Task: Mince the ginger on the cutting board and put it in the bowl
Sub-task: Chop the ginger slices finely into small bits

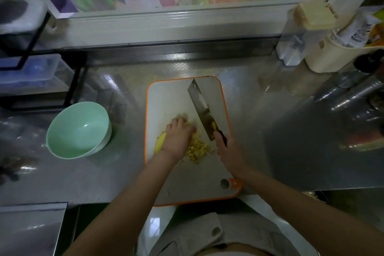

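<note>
Orange-rimmed cutting board (166,97) lies on the steel tabletop (259,131). Minced ginger (197,149) sits heaped near the board's middle, between the two hands. Left grip (176,137) lies palm down over the ginger, fingers bent onto it; whether it clasps any cannot be told. A yellow unminced piece (160,143) shows at its outer edge. Right grip (228,151) is closed round the black handle of the cleaver (202,108), blade angled across the board. Mint-green bowl (68,122) stands on the tabletop, left of the board and apart from it.
</note>
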Action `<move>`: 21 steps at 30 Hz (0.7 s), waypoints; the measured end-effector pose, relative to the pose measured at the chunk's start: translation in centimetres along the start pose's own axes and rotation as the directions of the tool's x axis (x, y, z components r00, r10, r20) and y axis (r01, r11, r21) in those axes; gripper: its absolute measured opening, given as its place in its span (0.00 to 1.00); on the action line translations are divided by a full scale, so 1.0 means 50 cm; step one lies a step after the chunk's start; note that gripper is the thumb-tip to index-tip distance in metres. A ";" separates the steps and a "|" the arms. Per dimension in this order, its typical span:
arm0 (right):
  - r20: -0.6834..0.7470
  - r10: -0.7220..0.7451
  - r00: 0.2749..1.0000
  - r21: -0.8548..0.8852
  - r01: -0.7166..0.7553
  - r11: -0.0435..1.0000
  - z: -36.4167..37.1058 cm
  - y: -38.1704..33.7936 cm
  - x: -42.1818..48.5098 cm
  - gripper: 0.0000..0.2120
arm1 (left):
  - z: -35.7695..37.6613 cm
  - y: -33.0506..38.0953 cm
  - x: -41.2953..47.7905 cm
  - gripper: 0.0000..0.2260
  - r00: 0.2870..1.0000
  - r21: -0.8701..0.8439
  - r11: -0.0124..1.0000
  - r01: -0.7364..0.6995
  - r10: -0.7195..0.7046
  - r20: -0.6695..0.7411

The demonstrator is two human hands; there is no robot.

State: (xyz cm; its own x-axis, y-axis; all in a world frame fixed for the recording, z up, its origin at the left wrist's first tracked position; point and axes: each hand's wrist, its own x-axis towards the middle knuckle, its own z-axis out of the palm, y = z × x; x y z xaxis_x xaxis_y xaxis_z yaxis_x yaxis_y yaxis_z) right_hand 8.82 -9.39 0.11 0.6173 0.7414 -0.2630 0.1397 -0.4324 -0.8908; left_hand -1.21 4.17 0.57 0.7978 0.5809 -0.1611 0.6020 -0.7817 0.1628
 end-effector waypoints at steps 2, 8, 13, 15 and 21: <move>-0.001 0.008 1.000 -0.008 -0.008 1.000 -0.006 -0.001 -0.004 0.19 | 0.002 0.014 0.026 0.18 0.994 0.096 0.993 -0.075 0.067 0.081; -0.009 0.059 0.998 -0.021 -0.059 0.998 -0.020 0.009 -0.009 0.19 | 0.007 0.023 0.059 0.15 0.988 0.227 0.970 -0.089 0.057 0.142; -0.006 0.087 0.996 0.028 -0.087 0.996 -0.031 0.017 -0.009 0.17 | 0.012 0.025 0.068 0.14 0.983 0.257 0.959 -0.120 0.078 0.169; -0.015 0.082 0.997 0.031 -0.081 0.996 -0.033 0.019 -0.009 0.17 | 0.012 0.022 0.071 0.13 0.980 0.260 0.955 -0.142 0.099 0.173; -0.022 0.061 0.998 0.003 -0.061 0.998 -0.035 0.020 -0.010 0.18 | 0.015 0.012 0.071 0.15 0.982 0.255 0.956 -0.148 0.111 0.153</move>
State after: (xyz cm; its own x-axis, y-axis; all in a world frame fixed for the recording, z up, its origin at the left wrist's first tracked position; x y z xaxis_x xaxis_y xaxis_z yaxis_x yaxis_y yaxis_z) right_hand 10.00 -11.07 0.01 0.6415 0.7021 -0.3091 0.0991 -0.4754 -0.8742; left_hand 1.96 5.61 -0.64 0.8455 0.4487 -0.2894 0.4492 -0.8908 -0.0687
